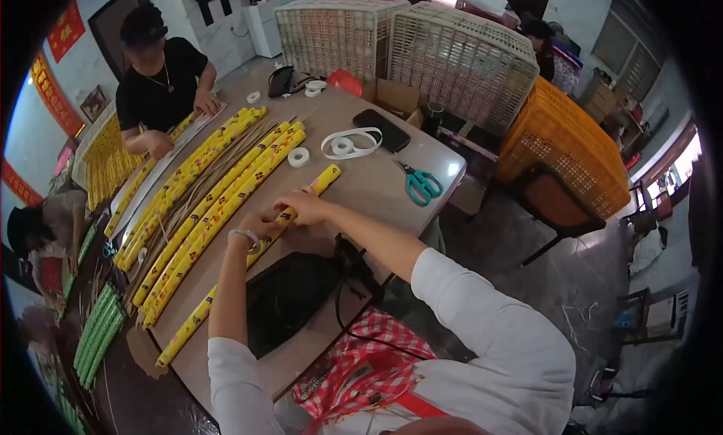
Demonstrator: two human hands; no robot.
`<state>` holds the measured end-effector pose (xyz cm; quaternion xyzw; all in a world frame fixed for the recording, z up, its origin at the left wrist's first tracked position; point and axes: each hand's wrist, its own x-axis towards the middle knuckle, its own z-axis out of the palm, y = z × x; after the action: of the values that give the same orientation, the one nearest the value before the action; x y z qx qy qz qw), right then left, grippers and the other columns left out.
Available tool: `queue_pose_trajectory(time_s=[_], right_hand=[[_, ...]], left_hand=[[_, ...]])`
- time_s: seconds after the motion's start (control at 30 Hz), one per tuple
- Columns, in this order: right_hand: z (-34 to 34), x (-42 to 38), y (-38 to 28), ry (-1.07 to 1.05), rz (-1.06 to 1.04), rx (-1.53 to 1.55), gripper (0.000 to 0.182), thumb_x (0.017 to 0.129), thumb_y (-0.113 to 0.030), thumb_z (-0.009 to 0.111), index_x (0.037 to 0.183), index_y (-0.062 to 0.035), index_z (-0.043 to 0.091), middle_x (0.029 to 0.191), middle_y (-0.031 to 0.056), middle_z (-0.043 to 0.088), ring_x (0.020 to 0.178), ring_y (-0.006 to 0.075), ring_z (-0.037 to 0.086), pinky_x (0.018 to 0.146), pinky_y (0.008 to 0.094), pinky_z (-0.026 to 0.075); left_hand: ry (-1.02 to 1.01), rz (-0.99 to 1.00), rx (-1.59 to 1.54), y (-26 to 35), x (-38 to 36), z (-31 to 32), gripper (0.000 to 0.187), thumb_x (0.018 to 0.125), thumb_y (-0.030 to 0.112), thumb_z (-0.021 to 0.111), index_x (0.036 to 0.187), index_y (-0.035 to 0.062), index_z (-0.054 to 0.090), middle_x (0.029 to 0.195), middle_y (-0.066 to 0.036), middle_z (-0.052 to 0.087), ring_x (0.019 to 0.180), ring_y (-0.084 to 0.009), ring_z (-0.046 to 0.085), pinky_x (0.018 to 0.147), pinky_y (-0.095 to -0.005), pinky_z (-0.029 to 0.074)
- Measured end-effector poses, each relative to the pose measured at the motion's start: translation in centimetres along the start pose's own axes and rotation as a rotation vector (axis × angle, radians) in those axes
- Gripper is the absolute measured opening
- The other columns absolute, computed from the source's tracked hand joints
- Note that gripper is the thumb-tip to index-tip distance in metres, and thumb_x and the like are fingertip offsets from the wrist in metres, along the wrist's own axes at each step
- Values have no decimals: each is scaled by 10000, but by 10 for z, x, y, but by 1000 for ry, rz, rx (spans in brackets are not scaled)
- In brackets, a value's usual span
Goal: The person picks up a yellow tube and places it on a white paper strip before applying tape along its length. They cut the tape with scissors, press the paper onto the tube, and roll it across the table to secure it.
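Note:
A long yellow tube with a printed pattern lies diagonally across the near part of the table. My right hand is closed around it close to its far end. Lower down, my left hand grips the same tube, a bracelet at its wrist; some of its fingers are hidden. Just beyond my hands, several similar yellow tubes lie side by side with thin brown sticks among them. A black bag-like object with a cable sits beneath my forearms.
On the table are teal-handled scissors, a phone, white tape rolls and a loop of white strip. A co-worker handles a tube opposite. Green tubes lie at left; plastic crates and a chair stand right.

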<state>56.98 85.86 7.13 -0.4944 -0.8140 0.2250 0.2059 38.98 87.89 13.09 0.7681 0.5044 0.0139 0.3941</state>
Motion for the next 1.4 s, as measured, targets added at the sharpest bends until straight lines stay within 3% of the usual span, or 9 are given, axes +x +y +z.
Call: queue_pose_trajectory(time_s=[0.13,0.23,0.57,0.77,0.93,1.17,1.27,1.33,1.4], right_hand=[[-2,-2,-3,14,9,-3,569,604,-260,747,1118,-198,510,1050,-7,587,1048,212,483,929,405,248],[-2,-2,-3,12,0,-17,585,606,-264,750,1132,-205,500,1052,-13,583,1050,207,481,929,410,248],[-4,-2,-6,-20,15,-11,618,605,-264,750,1159,-215,480,1048,-27,575,1053,201,476,941,406,229],[-4,-2,-1,-40,1,12,597,612,-230,727,1159,-209,488,1048,-23,580,1061,200,468,955,391,219],[-4,-2,-2,-25,-9,7,567,634,-327,746,1135,-229,499,1085,-3,569,1078,213,466,942,397,232],[-2,-4,-2,-23,-34,-53,463,605,-264,726,1032,-232,551,1024,-19,557,1058,215,463,931,404,236],[-4,-5,-2,21,-67,-43,419,604,-287,721,989,-231,566,999,-16,544,1061,205,463,930,402,240],[-3,-5,-2,9,-61,-57,418,605,-287,720,989,-230,566,999,-16,544,1059,204,465,930,402,241],[-5,-4,-3,1,-54,-76,417,606,-287,719,990,-229,566,999,-16,543,1058,202,466,930,402,242]], left_hand=[[25,49,135,-2,6,3,385,724,339,675,795,-37,637,632,-84,586,575,-152,546,533,-313,410],[17,-40,54,-8,6,6,372,723,325,673,801,-37,641,640,-85,589,564,-148,539,524,-310,406],[-8,111,-96,-30,12,5,288,721,216,680,814,-51,625,626,-34,583,571,-107,518,549,-260,403],[-43,194,-276,-46,-5,0,402,722,115,635,1089,-34,564,956,-115,633,867,-158,597,714,-278,485],[189,104,-1,-50,-51,-18,370,780,25,539,1149,-4,532,1107,-137,586,1030,-241,558,872,-336,449],[618,231,-191,-27,-171,-15,237,846,105,532,1057,10,587,1029,-105,620,996,-192,573,849,-309,435],[893,198,-423,-80,-217,-3,273,884,108,505,1123,-17,546,1057,-99,595,984,-175,561,857,-288,425],[1166,42,-460,-91,-260,18,306,901,116,482,1170,-29,504,1099,-115,575,1015,-180,548,859,-293,428],[1408,-225,-277,-162,-296,63,358,891,122,499,1208,-40,461,1165,-147,540,1039,-223,543,882,-309,423]])
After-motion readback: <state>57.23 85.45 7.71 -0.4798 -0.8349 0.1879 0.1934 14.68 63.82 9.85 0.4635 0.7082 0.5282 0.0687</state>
